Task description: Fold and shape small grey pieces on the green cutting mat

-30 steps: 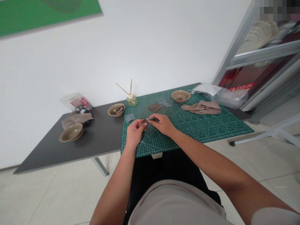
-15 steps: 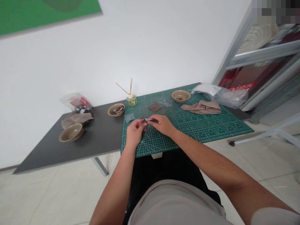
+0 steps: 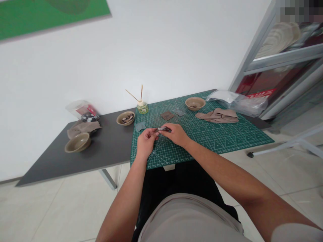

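Above the cutting mat [image 3: 212, 134], my left hand [image 3: 145, 144] and my right hand [image 3: 178, 135] almost meet. Between their fingertips is a small, thin grey-and-dark piece [image 3: 162, 128], its kind too small to make out. Both hands are closed in a pinch on it, the left at its near-left end and the right at its other end; fingers cover part of it. Just beyond lie a brown square [image 3: 167, 115] and a clear plastic packet [image 3: 179, 111]. A small grey square [image 3: 140, 126] rests by my left hand.
Left of the mat, a bowl of small dark pieces [image 3: 122, 122], another bowl [image 3: 73, 147], a cloth [image 3: 85, 128] and a plastic tub [image 3: 82, 108] stand. A reed diffuser [image 3: 142, 108] is behind. At right are a bowl [image 3: 195, 108], brown cloth [image 3: 222, 116] and plastic bag [image 3: 247, 105].
The grey-and-dark piece has tilted slightly between my fingers, showing more of its light face. Both hands stay in nearly the same place; the view has shifted a little.
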Demonstrator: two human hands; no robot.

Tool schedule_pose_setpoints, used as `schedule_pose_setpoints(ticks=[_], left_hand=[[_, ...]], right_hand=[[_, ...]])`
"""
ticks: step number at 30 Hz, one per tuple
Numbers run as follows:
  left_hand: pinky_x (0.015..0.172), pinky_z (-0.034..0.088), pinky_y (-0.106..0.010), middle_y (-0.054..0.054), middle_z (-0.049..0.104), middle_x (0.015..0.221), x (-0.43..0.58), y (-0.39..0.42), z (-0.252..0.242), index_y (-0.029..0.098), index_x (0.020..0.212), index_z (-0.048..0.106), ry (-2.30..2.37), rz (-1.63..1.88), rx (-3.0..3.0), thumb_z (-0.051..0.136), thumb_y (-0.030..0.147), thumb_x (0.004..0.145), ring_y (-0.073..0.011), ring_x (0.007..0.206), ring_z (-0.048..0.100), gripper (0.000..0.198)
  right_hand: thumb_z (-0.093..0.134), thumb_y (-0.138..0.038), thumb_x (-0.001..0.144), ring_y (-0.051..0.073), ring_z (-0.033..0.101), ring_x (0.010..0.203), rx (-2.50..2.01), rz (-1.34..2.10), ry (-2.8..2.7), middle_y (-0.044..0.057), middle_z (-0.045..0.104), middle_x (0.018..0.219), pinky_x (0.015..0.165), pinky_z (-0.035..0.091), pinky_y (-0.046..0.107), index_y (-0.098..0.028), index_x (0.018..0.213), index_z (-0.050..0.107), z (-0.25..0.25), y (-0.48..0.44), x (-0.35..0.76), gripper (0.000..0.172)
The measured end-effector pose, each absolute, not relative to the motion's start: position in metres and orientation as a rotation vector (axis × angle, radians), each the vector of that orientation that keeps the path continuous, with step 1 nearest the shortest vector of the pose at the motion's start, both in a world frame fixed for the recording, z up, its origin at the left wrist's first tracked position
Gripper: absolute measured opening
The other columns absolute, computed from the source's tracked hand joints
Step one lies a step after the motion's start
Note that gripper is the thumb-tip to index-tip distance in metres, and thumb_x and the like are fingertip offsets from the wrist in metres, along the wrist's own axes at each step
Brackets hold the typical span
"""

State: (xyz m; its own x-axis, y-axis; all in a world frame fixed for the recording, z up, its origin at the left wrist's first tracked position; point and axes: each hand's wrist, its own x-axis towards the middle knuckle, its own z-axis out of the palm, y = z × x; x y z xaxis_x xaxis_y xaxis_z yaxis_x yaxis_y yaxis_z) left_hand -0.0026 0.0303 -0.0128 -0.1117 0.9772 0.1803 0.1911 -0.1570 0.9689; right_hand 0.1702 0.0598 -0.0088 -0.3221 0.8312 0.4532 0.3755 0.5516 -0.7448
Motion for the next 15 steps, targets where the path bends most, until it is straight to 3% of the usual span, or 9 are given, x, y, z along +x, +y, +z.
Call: schedule_pose_setpoints(ticks=[9, 15], left_hand=[[0.064, 0.049, -0.027, 0.001, 0.066, 0.068, -0.0002, 0.0279, -0.0092, 0.018, 0.091, 0.069, 1.384, 1.334, 1.422, 0.07, 0.029, 0.074, -0.0139, 0.061, 0.062, 0.021], [0.063, 0.048, -0.026, 0.001, 0.066, 0.067, -0.0003, 0.0282, -0.01, 0.018, 0.092, 0.069, 1.375, 1.34, 1.408, 0.069, 0.028, 0.074, -0.0133, 0.06, 0.061, 0.021]], right_hand=[[0.063, -0.023, 0.091, 0.017, 0.067, 0.091, -0.932, 0.605, -1.893, 0.003, 0.074, 0.095, 0.084, 0.047, 0.029, -0.021, 0.096, 0.072, -0.0132, 0.0624, 0.1686, 0.011], [0.064, -0.021, 0.089, 0.017, 0.065, 0.084, -0.904, 0.629, -1.961, 0.003, 0.072, 0.089, 0.077, 0.046, 0.028, -0.019, 0.096, 0.07, -0.0135, 0.0627, 0.1684, 0.009]])
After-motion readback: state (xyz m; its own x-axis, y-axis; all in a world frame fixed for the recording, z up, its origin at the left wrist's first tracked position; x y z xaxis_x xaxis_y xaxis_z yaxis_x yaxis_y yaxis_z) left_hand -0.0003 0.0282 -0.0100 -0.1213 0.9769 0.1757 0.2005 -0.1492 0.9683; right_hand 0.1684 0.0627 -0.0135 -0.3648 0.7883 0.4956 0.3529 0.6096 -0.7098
